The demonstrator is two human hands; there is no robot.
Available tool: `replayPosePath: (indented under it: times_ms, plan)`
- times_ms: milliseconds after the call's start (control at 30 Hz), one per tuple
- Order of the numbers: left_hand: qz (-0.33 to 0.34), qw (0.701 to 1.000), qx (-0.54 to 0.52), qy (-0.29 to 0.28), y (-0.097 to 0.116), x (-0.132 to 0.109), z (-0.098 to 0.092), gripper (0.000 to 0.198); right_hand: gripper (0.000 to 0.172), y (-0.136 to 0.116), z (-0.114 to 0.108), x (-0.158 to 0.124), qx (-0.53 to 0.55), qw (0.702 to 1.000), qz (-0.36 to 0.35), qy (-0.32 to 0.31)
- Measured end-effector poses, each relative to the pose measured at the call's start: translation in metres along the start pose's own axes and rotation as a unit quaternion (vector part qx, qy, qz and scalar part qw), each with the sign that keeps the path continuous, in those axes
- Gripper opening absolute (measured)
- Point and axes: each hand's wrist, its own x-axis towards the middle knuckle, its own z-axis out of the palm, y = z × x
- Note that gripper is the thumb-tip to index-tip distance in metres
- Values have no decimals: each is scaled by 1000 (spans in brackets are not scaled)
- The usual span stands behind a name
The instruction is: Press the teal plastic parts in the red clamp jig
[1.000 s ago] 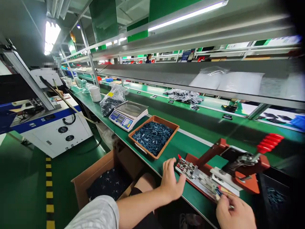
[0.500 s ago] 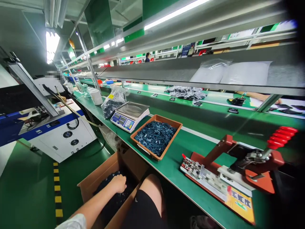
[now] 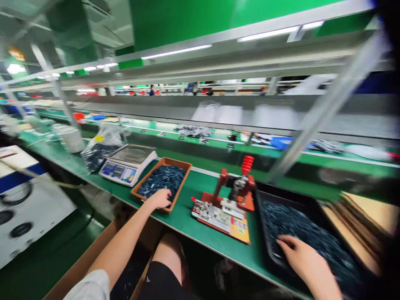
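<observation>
Right now my left hand (image 3: pixel 161 198) sits at the near end of the brown tray (image 3: pixel 173 160), fingers curled down onto its dark parts (image 3: pixel 162 179); I cannot tell whether it grips any. My right hand (image 3: pixel 300 256) lies in the black tray (image 3: pixel 260 221), fingers stretched flat over more parts (image 3: pixel 300 225), holding nothing that I can see. Between both trays, on the green surface (image 3: pixel 193 221), stands the red jig (image 3: pixel 228 204). A scale (image 3: pixel 128 163) sits just left of the brown tray.
</observation>
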Motion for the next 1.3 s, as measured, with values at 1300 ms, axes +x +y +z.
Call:
replayPosePath:
  times_ms: [1300]
  plan:
    - [5,839,-518,165,51,-22,20,57,38,-93,102,-58,442,896,-19,-15]
